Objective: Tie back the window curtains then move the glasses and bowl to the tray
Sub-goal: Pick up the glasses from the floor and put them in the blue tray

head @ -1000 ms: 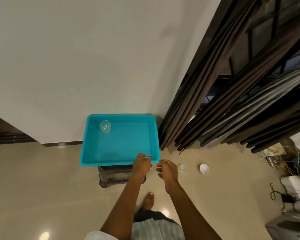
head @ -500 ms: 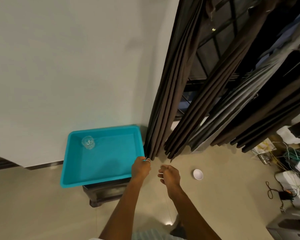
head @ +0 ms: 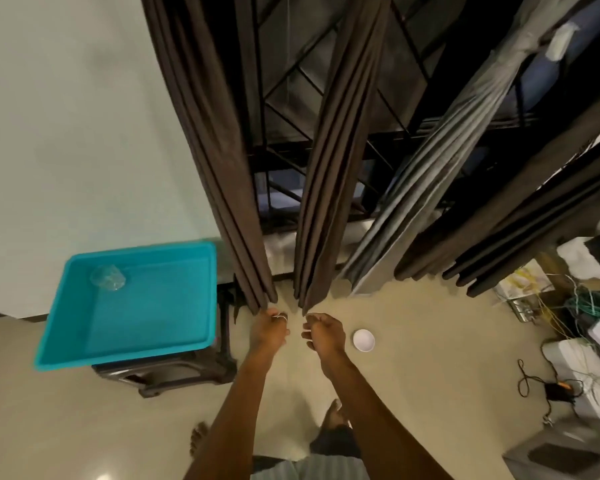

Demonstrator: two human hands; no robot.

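Twelve o'clock: the brown curtains (head: 333, 168).
Below left panel (head: 219, 168): left hand (head: 269, 329), right hand (head: 324, 332) beside; both curled, contents unclear.

A room in a home is shown. Long brown curtains (head: 215, 168) are hung down to the floor (head: 413, 358) before a window fitted with a dark metal grille (head: 291, 81). The floor is laid with glossy beige tiles and is stood on with a bare foot (head: 335, 414). A plain pale wall (head: 66, 133) is seen at the left. A turquoise tray (head: 132, 356) is set on a small dark stool (head: 174, 370), a white bowl (head: 363, 340) is left on the floor, and loose cables (head: 586, 303) are heaped at the right.
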